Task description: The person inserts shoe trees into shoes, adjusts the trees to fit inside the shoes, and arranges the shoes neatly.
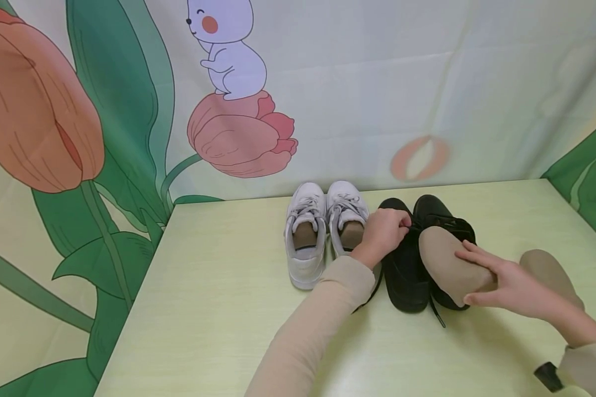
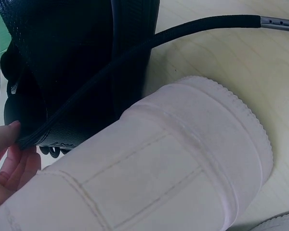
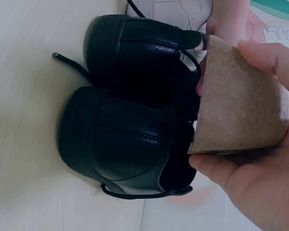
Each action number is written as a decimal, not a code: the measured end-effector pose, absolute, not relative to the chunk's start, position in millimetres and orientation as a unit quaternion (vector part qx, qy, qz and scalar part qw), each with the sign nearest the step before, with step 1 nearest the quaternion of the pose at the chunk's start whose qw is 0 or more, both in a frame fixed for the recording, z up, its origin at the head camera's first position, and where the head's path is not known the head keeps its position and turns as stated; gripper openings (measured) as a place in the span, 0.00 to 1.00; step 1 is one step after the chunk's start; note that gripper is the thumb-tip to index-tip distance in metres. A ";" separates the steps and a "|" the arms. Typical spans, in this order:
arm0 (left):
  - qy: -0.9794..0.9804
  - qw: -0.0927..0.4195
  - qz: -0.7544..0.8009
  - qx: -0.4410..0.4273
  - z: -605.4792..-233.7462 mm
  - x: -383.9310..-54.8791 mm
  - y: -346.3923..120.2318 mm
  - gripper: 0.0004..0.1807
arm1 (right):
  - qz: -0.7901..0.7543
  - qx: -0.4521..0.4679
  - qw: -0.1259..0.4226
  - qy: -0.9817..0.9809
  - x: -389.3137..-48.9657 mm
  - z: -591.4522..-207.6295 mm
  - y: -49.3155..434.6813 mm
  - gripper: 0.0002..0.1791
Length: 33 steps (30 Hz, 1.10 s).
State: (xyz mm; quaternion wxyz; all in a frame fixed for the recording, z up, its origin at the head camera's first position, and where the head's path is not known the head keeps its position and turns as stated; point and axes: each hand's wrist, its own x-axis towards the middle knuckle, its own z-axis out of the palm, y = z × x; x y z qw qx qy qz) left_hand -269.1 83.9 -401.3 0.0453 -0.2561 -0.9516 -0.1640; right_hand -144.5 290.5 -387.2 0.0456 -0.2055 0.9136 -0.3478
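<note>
In the head view, a pair of black lace-up shoes stands side by side, the left black shoe point(image 1: 408, 270) next to the right black shoe point(image 1: 434, 207). My left hand point(image 1: 384, 229) reaches over a white sneaker and pinches the black shoelace point(image 2: 91, 89) at the front of the left black shoe. That lace's metal-tipped end trails over the white heel. My right hand point(image 1: 511, 286) grips a brown molded-paper shoe insert point(image 3: 245, 101), thumb on one side and fingers on the other. The insert is above the right black shoe's opening, overlapping it in the head view.
A pair of white sneakers point(image 1: 305, 267) stands left of the black shoes, with brown inserts inside. Another brown insert point(image 1: 546, 267) lies on the light wooden table point(image 1: 203, 309) at the right. Behind hangs a printed cloth point(image 1: 352, 110) along the table's back edge.
</note>
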 end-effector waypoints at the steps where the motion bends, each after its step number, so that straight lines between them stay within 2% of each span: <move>1: -0.951 0.045 -0.164 -0.256 -401.3 -269.1 83.8 0.05 | -0.348 -0.208 0.048 0.913 -144.5 -387.0 289.8 0.41; 16: -0.951 0.048 -0.166 -0.257 -400.0 -268.1 83.2 0.05 | -0.331 -0.223 0.065 0.915 -145.2 -380.5 279.7 0.39; 33: -0.952 0.042 -0.164 -0.256 -401.0 -269.9 83.4 0.04 | -0.321 -0.227 0.108 0.913 -155.7 -377.5 264.7 0.40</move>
